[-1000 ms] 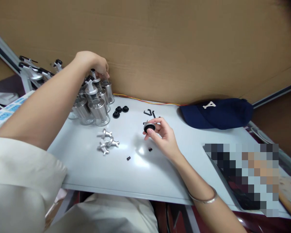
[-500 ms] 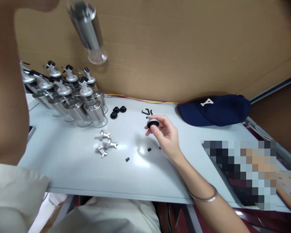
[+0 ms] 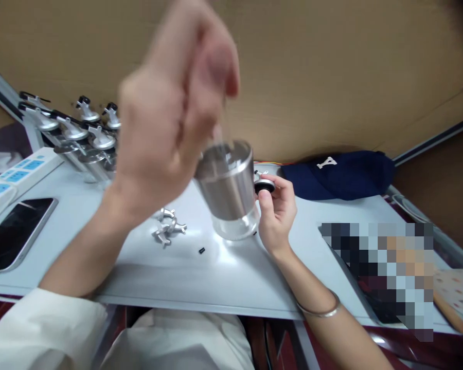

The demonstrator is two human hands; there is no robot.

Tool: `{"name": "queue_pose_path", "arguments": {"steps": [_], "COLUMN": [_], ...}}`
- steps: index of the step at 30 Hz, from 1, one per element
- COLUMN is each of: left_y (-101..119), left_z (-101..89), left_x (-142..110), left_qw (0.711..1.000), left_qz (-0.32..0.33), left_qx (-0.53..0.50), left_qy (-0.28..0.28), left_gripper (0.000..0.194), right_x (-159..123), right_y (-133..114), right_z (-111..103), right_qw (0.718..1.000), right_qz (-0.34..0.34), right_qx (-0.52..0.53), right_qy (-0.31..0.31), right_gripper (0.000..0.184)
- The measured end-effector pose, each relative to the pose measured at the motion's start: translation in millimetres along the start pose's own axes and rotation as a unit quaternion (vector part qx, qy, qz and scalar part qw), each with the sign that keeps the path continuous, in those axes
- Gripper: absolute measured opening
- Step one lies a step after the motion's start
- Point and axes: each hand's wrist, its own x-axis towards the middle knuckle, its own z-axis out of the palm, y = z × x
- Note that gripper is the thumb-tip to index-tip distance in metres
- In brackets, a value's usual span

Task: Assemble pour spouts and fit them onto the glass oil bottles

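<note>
My left hand (image 3: 158, 123), raised in front of me and blurred by motion, is closed on the neck of a glass oil bottle (image 3: 229, 187) with a steel sleeve. The bottle hangs upright over the table, its clear base lowest. Close by on the right, my right hand (image 3: 280, 210) pinches a silver pour spout cap (image 3: 265, 185) with a black rubber stopper, thumb on the near side. Several loose silver spout tops (image 3: 168, 227) lie on the table below my left wrist. A small black piece (image 3: 201, 251) is nearby.
Several bottles with spouts (image 3: 96, 159) stand at the back left, partly hidden by my left hand. A phone (image 3: 19, 234) and power strip (image 3: 15, 177) lie on the left. A navy cap (image 3: 341, 177) sits at the back right, and a pixelated patch (image 3: 386, 277) covers the right side.
My left hand has brought the bottle down and to the right, from high at the upper left to beside my right hand. The right hand with the pour spout cap has shifted slightly right.
</note>
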Motion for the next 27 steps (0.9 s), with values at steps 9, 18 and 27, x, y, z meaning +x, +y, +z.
{"name": "queue_pose_path", "arguments": {"steps": [9,18,27], "left_y": [8,-3,13], "left_z": [62.0,87.5,93.4], "left_x": [-34,-50,-52], "left_qw": [0.991,0.986,0.966], "left_qz": [0.066,0.094,-0.054], "left_qx": [0.039,0.023,-0.224], "left_qy": [-0.111,-0.133,-0.119], "left_gripper": [0.031,0.026,0.009], "right_x": [2,-2,-7], "right_y": [-1,-6,1], "right_z": [0,2,-2], "right_qw": [0.996,0.963,0.965], "right_qz": [-0.084,-0.252,-0.252], "right_qx": [-0.026,-0.053,-0.065], "right_qy": [0.017,0.076,-0.018], "right_gripper": [0.019,0.038,0.064]}}
